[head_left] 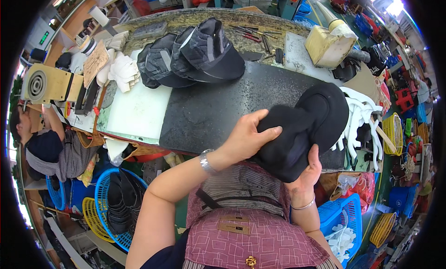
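Nearest us, our right hand [304,176] grips the black cap [302,129] from below, thumb up against its underside, while our left hand [246,136] closes over its near side from the left, fingers curled on the fabric. The cap is held between both hands just above the front edge of the black mat [209,111]. Farther back on the mat lies a pile of dark caps [190,57], with white cut pieces [121,71] to their left.

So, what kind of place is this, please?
Probably a cap-making workshop. Both hands, left hand and right hand, hold a black cap over a dark work mat; finished caps are stacked behind, white brim inserts lie beside, and plastic baskets stand around.
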Tool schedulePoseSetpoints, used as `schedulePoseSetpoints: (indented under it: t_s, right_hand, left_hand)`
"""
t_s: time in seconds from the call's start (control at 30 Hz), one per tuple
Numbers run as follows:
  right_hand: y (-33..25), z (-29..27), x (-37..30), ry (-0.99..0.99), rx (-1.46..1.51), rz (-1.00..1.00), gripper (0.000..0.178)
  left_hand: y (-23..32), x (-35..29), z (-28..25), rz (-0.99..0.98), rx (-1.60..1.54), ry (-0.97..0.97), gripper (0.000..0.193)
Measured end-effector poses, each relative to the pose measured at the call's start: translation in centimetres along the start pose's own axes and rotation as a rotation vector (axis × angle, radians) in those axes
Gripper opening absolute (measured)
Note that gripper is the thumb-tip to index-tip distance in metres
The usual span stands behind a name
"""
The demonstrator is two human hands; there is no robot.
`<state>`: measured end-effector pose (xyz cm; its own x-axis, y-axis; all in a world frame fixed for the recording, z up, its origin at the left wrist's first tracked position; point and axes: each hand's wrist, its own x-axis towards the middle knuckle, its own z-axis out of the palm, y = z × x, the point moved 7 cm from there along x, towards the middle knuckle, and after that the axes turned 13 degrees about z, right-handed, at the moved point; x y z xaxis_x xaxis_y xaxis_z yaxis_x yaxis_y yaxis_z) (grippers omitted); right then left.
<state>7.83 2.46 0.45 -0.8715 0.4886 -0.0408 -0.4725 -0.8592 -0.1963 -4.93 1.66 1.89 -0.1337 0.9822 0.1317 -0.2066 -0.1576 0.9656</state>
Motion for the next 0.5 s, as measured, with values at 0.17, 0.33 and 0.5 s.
schedulePoseSetpoints:
  t_s: [0.17,0.33,0.5]
  right_hand:
    - [-0.7,0.3,0.5,0.085,0.098,-0.031,0.056]
    - [-2.5,-1.0,0.8,0.123,0.111,-0.008,0.055]
    - [-2.1,-1.8,-1.9,0.458,-0.58,-0.068,0.055]
  left_hand:
    - [-1.0,-0.3,1.4,-0.119,-0.446,-0.093,0.031]
    - [-2.5,-0.9,0.9,-0.205,-0.197,-0.336,0.04]
    - [-3.3,-0.7,1.6,-0.173,-0.203,-0.242,0.041]
